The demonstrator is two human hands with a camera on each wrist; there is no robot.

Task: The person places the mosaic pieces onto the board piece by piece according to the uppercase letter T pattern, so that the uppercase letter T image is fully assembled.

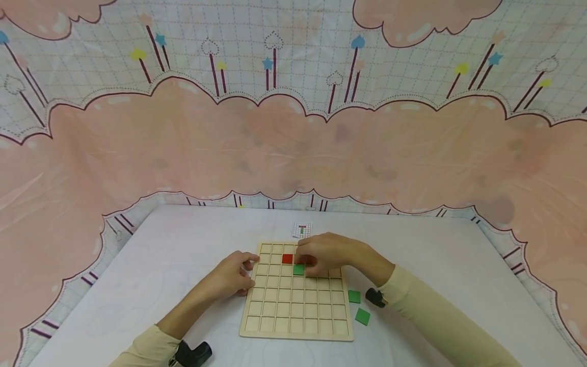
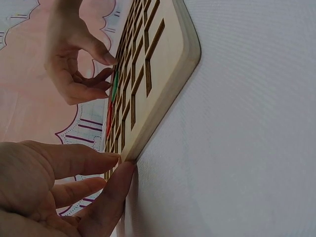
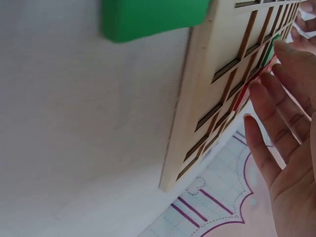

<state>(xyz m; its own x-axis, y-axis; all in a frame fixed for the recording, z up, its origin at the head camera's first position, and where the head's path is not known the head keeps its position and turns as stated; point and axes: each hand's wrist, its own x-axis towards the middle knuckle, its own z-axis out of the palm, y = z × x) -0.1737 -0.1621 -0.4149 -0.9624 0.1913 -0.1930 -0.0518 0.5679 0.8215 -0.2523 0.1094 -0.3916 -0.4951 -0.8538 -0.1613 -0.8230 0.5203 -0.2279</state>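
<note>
A wooden grid board [image 1: 295,310] lies on the white table. My left hand [image 1: 231,273] touches its left edge, index finger and thumb spaced apart along it. Over the upper part of the board is my right hand [image 1: 327,253], thumb and fingertips close around a green tile [image 1: 298,269] that lies in a grid cell. Whether they touch that tile I cannot tell. A red tile [image 1: 287,259] sits in the row above, left of the right fingers. More red [image 3: 241,98] shows beside the fingers in the right wrist view; the right hand hides part of the grid.
Two loose green tiles, one nearer the board [image 1: 354,296] and one nearer the front [image 1: 362,316], lie right of the board. A small card [image 1: 302,230] with a printed grid pattern lies behind it. A patterned cloth [image 1: 293,153] hangs beyond the table.
</note>
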